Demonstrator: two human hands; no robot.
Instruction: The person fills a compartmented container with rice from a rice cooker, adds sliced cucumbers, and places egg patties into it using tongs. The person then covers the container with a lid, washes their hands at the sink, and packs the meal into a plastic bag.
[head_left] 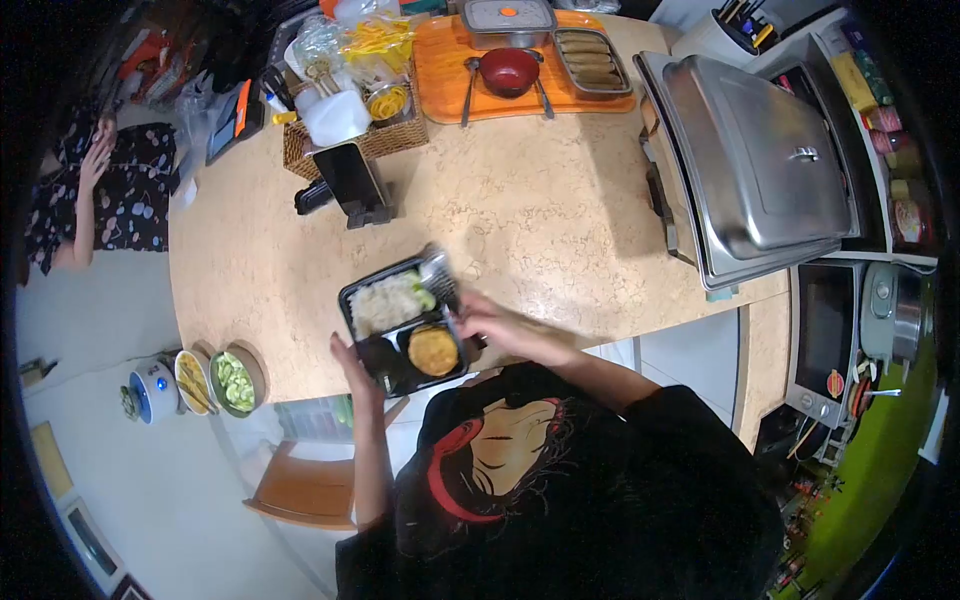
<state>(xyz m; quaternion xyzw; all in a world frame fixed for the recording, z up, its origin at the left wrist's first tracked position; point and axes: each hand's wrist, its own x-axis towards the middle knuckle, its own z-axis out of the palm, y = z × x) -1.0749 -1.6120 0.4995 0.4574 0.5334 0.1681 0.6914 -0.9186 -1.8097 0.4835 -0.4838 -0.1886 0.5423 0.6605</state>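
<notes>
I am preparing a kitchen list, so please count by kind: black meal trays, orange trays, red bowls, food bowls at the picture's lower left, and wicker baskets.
Black meal tray: 1
Orange tray: 1
Red bowl: 1
Food bowls: 2 (green pieces bowl, yellowish pieces bowl)
Wicker basket: 1
Total: 6

I can't make out a single word or number from here. Right of the steel chafing dish (760,140), the shelved jars (908,222) carry coloured labels too small to read; on the dish's near side, the microwave oven (825,325) wears a red-orange sticker (835,383), equally illegible.
</notes>
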